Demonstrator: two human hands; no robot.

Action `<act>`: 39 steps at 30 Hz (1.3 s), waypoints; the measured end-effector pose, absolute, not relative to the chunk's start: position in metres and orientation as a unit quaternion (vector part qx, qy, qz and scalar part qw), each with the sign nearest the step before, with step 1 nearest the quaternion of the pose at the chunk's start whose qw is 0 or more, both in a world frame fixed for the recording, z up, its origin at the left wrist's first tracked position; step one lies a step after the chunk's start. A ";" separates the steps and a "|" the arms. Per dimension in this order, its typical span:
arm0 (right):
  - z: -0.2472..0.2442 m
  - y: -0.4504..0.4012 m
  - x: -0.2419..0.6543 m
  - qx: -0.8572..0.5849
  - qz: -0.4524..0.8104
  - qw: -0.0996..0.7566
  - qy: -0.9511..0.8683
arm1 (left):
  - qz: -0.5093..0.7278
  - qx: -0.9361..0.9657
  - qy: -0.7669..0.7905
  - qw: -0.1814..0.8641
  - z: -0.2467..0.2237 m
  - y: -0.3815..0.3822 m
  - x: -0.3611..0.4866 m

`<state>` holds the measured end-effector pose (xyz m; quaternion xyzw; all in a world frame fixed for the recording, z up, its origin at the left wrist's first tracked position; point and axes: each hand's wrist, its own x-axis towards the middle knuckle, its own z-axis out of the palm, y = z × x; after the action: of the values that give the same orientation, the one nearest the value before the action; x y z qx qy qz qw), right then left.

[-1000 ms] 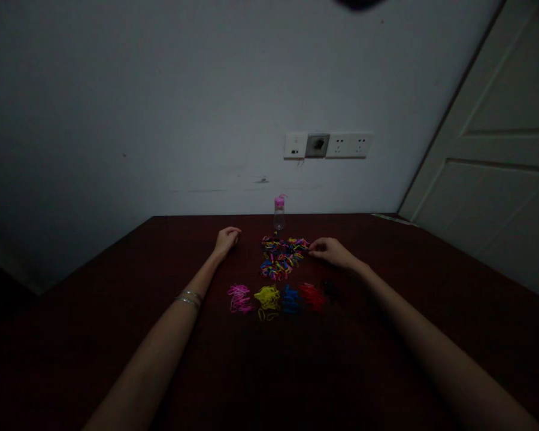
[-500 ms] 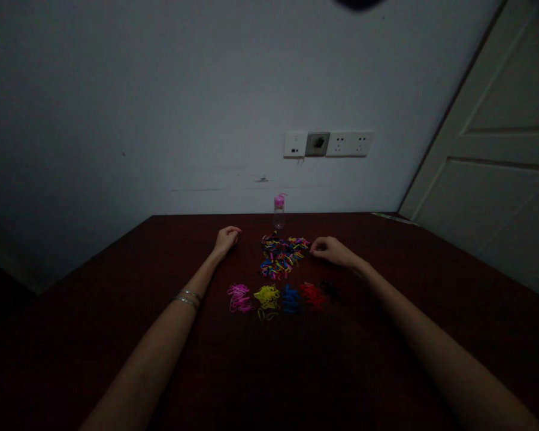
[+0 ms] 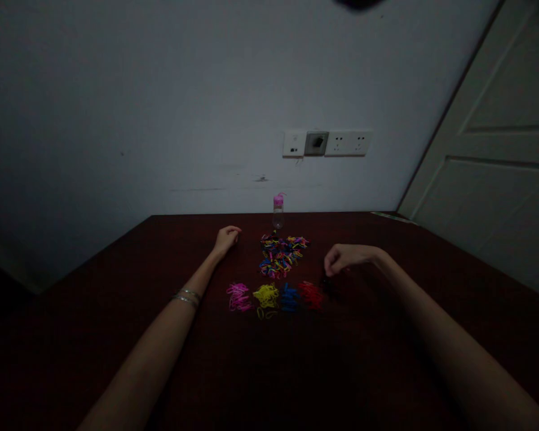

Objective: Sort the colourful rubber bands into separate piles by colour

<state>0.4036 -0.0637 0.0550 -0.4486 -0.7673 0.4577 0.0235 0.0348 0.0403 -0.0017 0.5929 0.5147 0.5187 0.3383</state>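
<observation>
My right hand [image 3: 340, 258] is pinched just above the pile of black rubber bands [image 3: 330, 289], fingertips pointing down at its upper edge. What it pinches is too dark and small to make out. Loosely curled, my left hand [image 3: 227, 239] rests on the table left of a mixed heap of coloured rubber bands [image 3: 280, 257], with nothing visible in it. Nearer to me, sorted piles lie in a row: pink rubber bands [image 3: 239, 297], yellow rubber bands [image 3: 266, 295], blue rubber bands [image 3: 290, 297] and red rubber bands [image 3: 311, 295].
A clear bottle with a pink cap [image 3: 278, 212] stands behind the heap on the dark red table [image 3: 233, 371]. Beyond the table's back edge rises a wall with sockets and a switch [image 3: 326, 143]. At the right is a pale panelled door [image 3: 489, 143].
My right hand has moved from the mixed heap's right edge toward me, to the black pile, its wrist now bent and raised. My left hand stays in place.
</observation>
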 end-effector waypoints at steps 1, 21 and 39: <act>0.056 -0.064 0.402 -0.451 0.460 0.022 -0.765 | 0.518 0.594 0.515 0.338 -0.002 0.040 0.035; 0.015 -0.040 0.400 -0.560 0.339 0.318 -0.686 | 0.493 0.632 0.520 0.297 -0.001 0.039 0.036; -0.003 -0.033 0.403 -0.576 0.269 0.370 -0.677 | 0.200 0.863 0.399 0.236 0.045 -0.006 0.088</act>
<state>0.4029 -0.0334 -0.0025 -0.5759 -0.6773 0.2693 0.3701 0.0885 -0.0060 0.0446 0.8632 0.3990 0.2001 0.2359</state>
